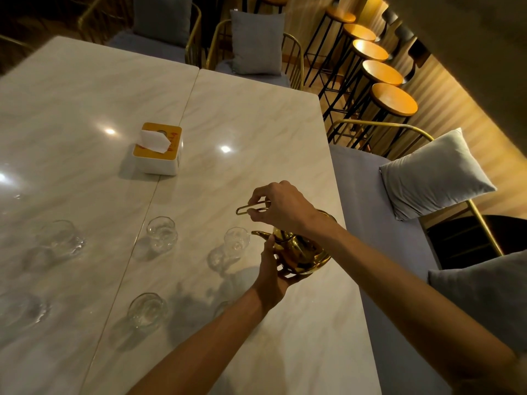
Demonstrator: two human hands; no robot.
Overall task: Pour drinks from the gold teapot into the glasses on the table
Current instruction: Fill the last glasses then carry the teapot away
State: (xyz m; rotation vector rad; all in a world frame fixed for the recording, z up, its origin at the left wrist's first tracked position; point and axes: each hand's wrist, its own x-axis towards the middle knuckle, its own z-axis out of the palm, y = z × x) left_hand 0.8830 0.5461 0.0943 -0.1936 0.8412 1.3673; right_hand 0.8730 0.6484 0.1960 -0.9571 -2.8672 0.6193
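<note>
Teapot, one, tipped by both hands over one of six glasses.

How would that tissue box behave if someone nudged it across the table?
The tissue box would probably slide easily, since the marble-look table looks glossy. It seems light and squat, so tipping is unlikely. The tissue sticking out would likely flop.

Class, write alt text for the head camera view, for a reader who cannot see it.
A person tilts a gold teapot so its spout meets a clear glass on a pale marble table, the right hand gripping the wire handle, the left hand supporting the pot's body. Other glasses stand to the left, beyond them a tissue box.
</note>
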